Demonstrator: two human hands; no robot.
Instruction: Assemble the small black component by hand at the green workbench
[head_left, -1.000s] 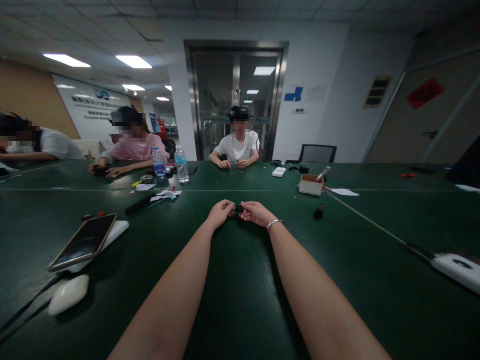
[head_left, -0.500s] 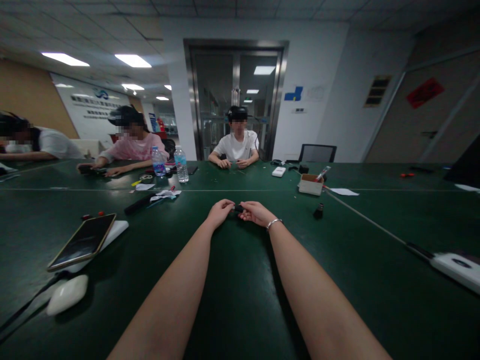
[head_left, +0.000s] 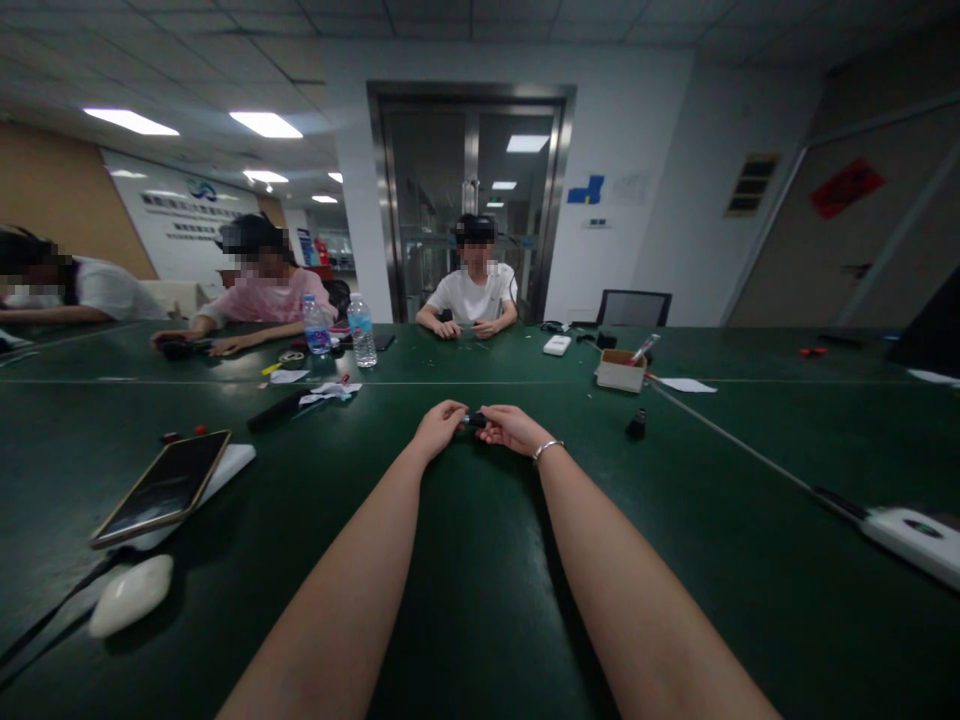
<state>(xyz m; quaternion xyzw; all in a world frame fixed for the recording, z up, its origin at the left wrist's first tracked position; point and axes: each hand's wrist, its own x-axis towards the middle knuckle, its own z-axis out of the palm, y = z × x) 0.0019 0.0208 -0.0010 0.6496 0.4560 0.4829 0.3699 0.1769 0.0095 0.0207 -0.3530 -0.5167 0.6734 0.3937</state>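
Note:
Both arms stretch forward over the green table. My left hand is closed, its thumb and fingertips pinching the silvery left end of a small black piece. My right hand, with a silver bracelet at the wrist, is closed on the black right end of that same piece. The piece is too small and dark for me to name its kind, and fingertips cover both its ends. To the right of my right hand, a small black object with a lighter top stands on the table.
Left: a phone on a white item, a white rounded case, a black stick-like item and two water bottles. Right: a small box, a cable and a white power strip. Several people sit around the table.
My hands stay in nearly the same place, still on the black piece. A little more of its silvery part shows between the fingertips. The view has shifted very slightly.

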